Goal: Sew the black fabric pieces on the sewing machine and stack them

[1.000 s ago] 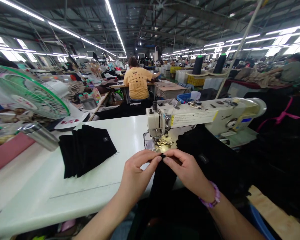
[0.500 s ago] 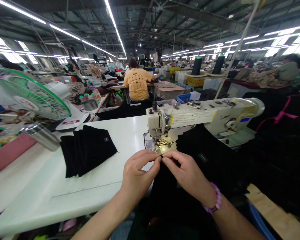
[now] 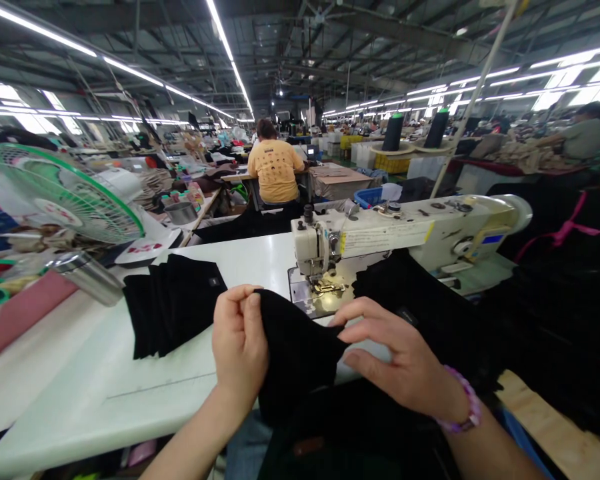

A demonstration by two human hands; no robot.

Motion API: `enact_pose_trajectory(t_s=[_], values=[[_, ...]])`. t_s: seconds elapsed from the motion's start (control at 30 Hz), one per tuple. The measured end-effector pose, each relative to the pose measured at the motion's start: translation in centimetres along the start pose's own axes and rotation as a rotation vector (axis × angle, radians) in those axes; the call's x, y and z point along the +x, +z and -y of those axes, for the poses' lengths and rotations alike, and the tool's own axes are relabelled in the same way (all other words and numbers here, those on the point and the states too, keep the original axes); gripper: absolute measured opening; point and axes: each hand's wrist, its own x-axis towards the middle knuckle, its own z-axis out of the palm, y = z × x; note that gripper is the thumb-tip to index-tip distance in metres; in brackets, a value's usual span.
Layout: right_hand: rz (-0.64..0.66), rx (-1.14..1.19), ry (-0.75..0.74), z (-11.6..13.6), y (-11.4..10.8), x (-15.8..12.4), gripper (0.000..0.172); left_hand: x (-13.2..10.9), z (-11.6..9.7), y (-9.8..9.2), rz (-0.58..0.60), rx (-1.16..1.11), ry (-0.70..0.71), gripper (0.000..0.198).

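Observation:
My left hand (image 3: 241, 340) pinches the upper left corner of a black cloth piece (image 3: 295, 347) between thumb and fingers. At the cloth's right edge is my right hand (image 3: 393, 350), its fingers on the fabric and its thumb a little apart below. The cloth hangs in front of the sewing machine (image 3: 365, 233), near the metal needle plate. A stack of black pieces (image 3: 175, 300) with a small label lies left of my left hand. More black fabric (image 3: 415, 287) lies beside the machine on the right.
A steel flask (image 3: 93, 277) lies at the left of the white table (image 3: 80, 393), near a green-rimmed fan (image 3: 75, 193). A person in a yellow shirt (image 3: 275, 167) sits ahead. Two black thread cones (image 3: 393, 132) stand behind the machine.
My hands have moved apart from where they met. The left hand went left with the cloth's corner, the right hand shifted right, and the cloth is now spread between them.

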Motion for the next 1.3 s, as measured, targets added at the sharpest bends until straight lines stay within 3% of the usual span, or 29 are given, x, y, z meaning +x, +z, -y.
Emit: enact_pose_trajectory(t_s=[0.1, 0.17, 0.27, 0.43, 0.6, 0.67, 0.73, 0.87, 0.93, 1.0, 1.13, 1.23, 1.3], values=[[0.075, 0.071, 0.073, 0.8, 0.4, 0.2, 0.007, -0.8, 0.2, 0.4, -0.045, 0.020, 0.155, 0.013], [0.099, 0.164, 0.249, 0.6, 0.4, 0.4, 0.017, -0.9, 0.2, 0.4, 0.005, -0.008, 0.198, 0.013], [0.139, 0.545, 0.543, -0.1, 0.0, 0.6, 0.028, -0.6, 0.3, 0.4, 0.071, -0.049, 0.227, 0.012], [0.380, 0.989, 0.799, -0.4, 0.9, 0.5, 0.045, 0.2, 0.5, 0.3, 0.157, -0.045, 0.281, 0.012], [0.318, 1.125, 0.986, -0.3, 2.1, 0.3, 0.047, 0.7, 0.6, 0.0, 0.218, 0.050, 0.284, 0.018], [0.317, 1.094, 0.961, -0.6, 2.0, 0.2, 0.047, 0.8, 0.7, -0.1, 0.207, 0.078, 0.284, 0.020], [0.282, 0.900, 0.872, -1.1, 1.8, 0.1, 0.040, 0.8, 0.8, -0.3, 0.198, 0.103, 0.300, 0.019], [-0.156, 0.138, 0.636, -2.2, 1.6, -0.2, 0.019, 1.1, 0.9, -0.7, 0.145, 0.167, 0.341, 0.014], [-0.297, -0.008, 0.560, -2.4, 1.5, -0.5, 0.011, 1.6, 1.0, -0.8, 0.071, 0.184, 0.317, 0.012], [-0.299, 0.047, 0.460, -2.2, 1.4, -0.8, 0.009, 2.2, 1.2, -0.9, 0.020, 0.157, 0.271, 0.012], [-0.199, 0.106, 0.163, -0.9, 1.1, -1.0, 0.032, 2.9, 1.6, -0.7, 0.039, 0.071, 0.180, 0.012], [-0.150, 0.093, 0.096, -0.1, 1.2, -0.6, 0.041, 2.7, 1.6, -0.6, 0.053, 0.068, 0.148, 0.011], [-0.132, 0.052, 0.095, 0.1, 1.4, -0.2, 0.037, 2.5, 1.6, -0.5, 0.052, 0.068, 0.147, 0.011]])
